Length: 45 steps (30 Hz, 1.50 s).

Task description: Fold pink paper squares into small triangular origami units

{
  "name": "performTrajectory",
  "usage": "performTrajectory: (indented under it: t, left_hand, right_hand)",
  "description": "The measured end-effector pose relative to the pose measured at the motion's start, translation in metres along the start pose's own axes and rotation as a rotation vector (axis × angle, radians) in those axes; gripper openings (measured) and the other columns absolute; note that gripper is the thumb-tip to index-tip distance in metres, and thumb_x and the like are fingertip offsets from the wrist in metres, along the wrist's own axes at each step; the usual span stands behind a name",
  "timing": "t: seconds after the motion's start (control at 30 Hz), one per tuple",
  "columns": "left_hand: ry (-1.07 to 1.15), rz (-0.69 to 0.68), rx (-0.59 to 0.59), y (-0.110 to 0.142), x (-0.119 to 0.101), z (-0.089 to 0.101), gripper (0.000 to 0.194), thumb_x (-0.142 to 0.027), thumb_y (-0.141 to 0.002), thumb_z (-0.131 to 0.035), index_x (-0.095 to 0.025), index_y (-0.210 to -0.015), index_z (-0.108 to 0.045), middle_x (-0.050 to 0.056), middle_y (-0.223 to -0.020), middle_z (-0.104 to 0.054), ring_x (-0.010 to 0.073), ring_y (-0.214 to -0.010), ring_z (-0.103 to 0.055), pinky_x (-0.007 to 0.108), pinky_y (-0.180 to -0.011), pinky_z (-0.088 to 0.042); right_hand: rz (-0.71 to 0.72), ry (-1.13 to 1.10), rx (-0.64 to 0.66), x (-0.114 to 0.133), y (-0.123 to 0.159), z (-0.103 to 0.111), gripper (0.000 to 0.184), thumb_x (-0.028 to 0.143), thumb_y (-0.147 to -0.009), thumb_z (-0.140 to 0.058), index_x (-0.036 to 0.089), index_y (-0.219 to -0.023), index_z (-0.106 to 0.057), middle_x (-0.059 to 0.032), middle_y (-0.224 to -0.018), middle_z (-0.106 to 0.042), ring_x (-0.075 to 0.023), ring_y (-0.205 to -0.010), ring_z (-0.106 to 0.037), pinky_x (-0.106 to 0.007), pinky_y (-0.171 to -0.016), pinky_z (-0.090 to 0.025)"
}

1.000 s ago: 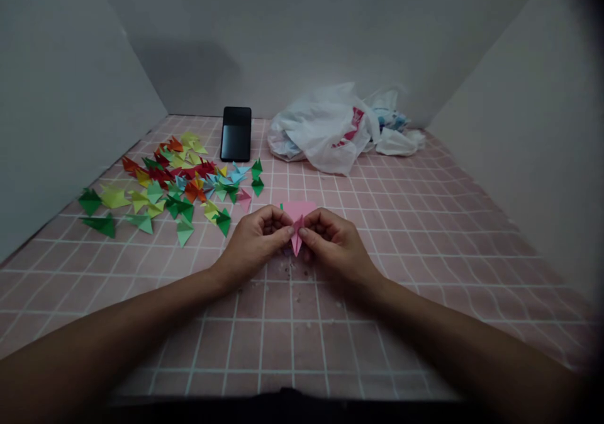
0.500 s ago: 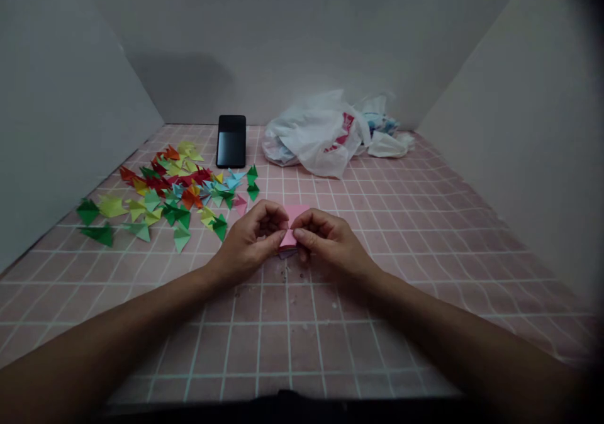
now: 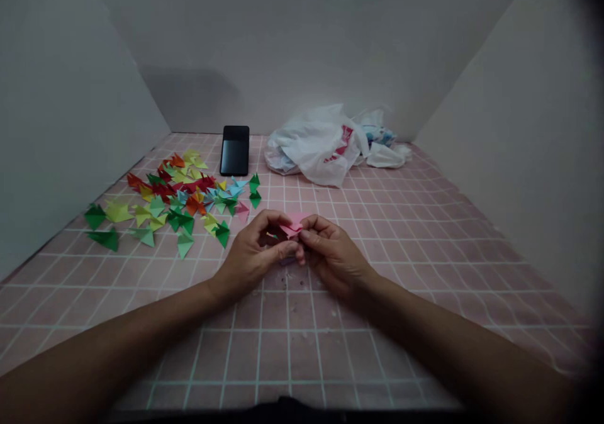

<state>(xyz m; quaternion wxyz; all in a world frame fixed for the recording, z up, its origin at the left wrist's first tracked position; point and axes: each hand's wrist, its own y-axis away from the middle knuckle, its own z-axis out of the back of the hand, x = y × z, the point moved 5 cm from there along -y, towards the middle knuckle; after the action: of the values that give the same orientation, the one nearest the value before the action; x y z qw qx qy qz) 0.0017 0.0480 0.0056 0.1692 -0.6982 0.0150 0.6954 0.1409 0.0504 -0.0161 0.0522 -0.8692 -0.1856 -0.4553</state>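
A: What's happening with the pink origami paper [image 3: 295,224]?
B: It's sitting folded and creased, pinched between the left hand [image 3: 252,254] and the right hand [image 3: 333,254].
A: Is all of it showing?
B: No, the hands are covering most of it, and only its pointed upper corners are poking out.

From the pink paper [image 3: 293,224], the right hand [image 3: 335,259] could pass rightward over the tiled tabletop [image 3: 425,298] as far as the right wall [image 3: 509,160]. Farther forward and to the right, a plastic bag [image 3: 314,147] blocks the way. Forward and to the left sits a phone [image 3: 234,150]. To the left, folded paper triangles [image 3: 182,200] spread from near the paper almost to the left wall [image 3: 70,128]. Toward the person, crumbs [image 3: 285,279] lie on the tiles.
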Motion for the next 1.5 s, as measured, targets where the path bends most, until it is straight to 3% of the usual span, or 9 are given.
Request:
performTrajectory:
  t: [0.17, 0.37, 0.47, 0.57, 0.67, 0.93, 1.13, 1.3, 1.5]
  left_hand:
    - [-0.198, -0.138, -0.032, 0.001, -0.007, 0.004, 0.006, -0.016, -0.087, -0.066, -0.018, -0.091, -0.063, 0.000, -0.086, -0.062, 0.0123, -0.077, -0.061, 0.026, -0.071, -0.050]
    - [-0.506, -0.474, -0.007, 0.001, -0.024, 0.006, 0.008, -0.009, -0.088, -0.065, -0.017, -0.088, -0.064, 0.003, -0.086, -0.067, 0.0143, -0.083, -0.062, 0.028, -0.076, -0.048]
    - [-0.601, -0.542, 0.003, 0.002, -0.027, 0.003, 0.009, -0.006, -0.089, -0.063, -0.016, -0.090, -0.063, 0.004, -0.085, -0.067, 0.0149, -0.082, -0.062, 0.028, -0.074, -0.049]
    - [-0.632, -0.576, 0.009, 0.003, -0.029, 0.001, 0.010, -0.006, -0.088, -0.064, -0.015, -0.092, -0.062, 0.003, -0.083, -0.065, 0.0137, -0.077, -0.061, 0.025, -0.070, -0.049]
    - [-0.641, -0.592, -0.005, 0.005, -0.032, 0.000, 0.013, -0.005, -0.087, -0.066, -0.016, -0.092, -0.061, 0.002, -0.082, -0.065, 0.0126, -0.076, -0.061, 0.024, -0.068, -0.049]
    - [-0.658, -0.561, 0.010, 0.005, -0.030, -0.001, 0.011, -0.006, -0.087, -0.064, -0.016, -0.092, -0.063, 0.004, -0.084, -0.066, 0.0148, -0.079, -0.063, 0.027, -0.072, -0.051]
    - [-0.578, -0.399, -0.022, 0.005, -0.024, 0.001, 0.008, -0.011, -0.088, -0.063, -0.017, -0.092, -0.062, 0.002, -0.082, -0.065, 0.0125, -0.074, -0.063, 0.025, -0.068, -0.051]
    - [-0.504, -0.274, -0.025, 0.006, -0.019, 0.000, 0.005, -0.015, -0.088, -0.062, -0.018, -0.092, -0.062, 0.002, -0.083, -0.066, 0.0131, -0.075, -0.065, 0.026, -0.070, -0.053]
    - [-0.427, -0.178, -0.047, 0.005, -0.020, 0.001, 0.006, -0.013, -0.083, -0.061, -0.018, -0.086, -0.062, 0.000, -0.078, -0.065, 0.0117, -0.069, -0.062, 0.024, -0.064, -0.049]
  right_hand:
    - [0.062, 0.154, 0.066, -0.003, 0.004, -0.004, 0.016, 0.024, -0.081, -0.075, 0.019, -0.087, -0.061, 0.0021, -0.068, -0.069, -0.0105, -0.061, -0.065, -0.023, -0.061, -0.052]
    - [0.216, 0.321, 0.059, 0.010, 0.007, -0.005, 0.018, 0.025, -0.084, -0.072, 0.023, -0.096, -0.059, 0.0030, -0.084, -0.062, -0.0110, -0.068, -0.062, -0.027, -0.065, -0.053]
    - [0.314, 0.451, 0.058, 0.015, 0.008, -0.005, 0.018, 0.022, -0.082, -0.072, 0.024, -0.095, -0.059, 0.0016, -0.092, -0.059, -0.0115, -0.073, -0.059, -0.028, -0.066, -0.050]
    - [0.404, 0.656, 0.023, 0.017, 0.010, -0.006, 0.008, 0.019, -0.085, -0.067, 0.023, -0.090, -0.062, 0.0006, -0.087, -0.058, -0.0128, -0.075, -0.056, -0.029, -0.069, -0.048]
    - [0.448, 0.712, -0.007, 0.018, 0.012, -0.006, 0.009, 0.017, -0.087, -0.066, 0.023, -0.091, -0.060, 0.0013, -0.086, -0.056, -0.0119, -0.070, -0.055, -0.028, -0.064, -0.046]
    - [0.533, 0.899, -0.023, 0.021, 0.017, -0.007, 0.007, 0.015, -0.089, -0.063, 0.021, -0.090, -0.062, -0.0002, -0.084, -0.059, -0.0141, -0.076, -0.058, -0.030, -0.068, -0.048]
    - [0.370, 0.680, -0.036, 0.014, 0.011, -0.002, 0.007, 0.019, -0.086, -0.066, 0.021, -0.085, -0.059, 0.0012, -0.078, -0.058, -0.0135, -0.068, -0.059, -0.030, -0.064, -0.050]
    - [0.357, 0.647, -0.061, 0.017, 0.012, -0.005, 0.010, 0.023, -0.084, -0.069, 0.021, -0.081, -0.059, 0.0034, -0.071, -0.056, -0.0102, -0.058, -0.053, -0.027, -0.055, -0.043]
    - [0.296, 0.535, -0.057, 0.016, 0.013, -0.009, 0.009, 0.017, -0.080, -0.067, 0.021, -0.081, -0.059, 0.0047, -0.066, -0.058, -0.0103, -0.058, -0.056, -0.026, -0.056, -0.044]
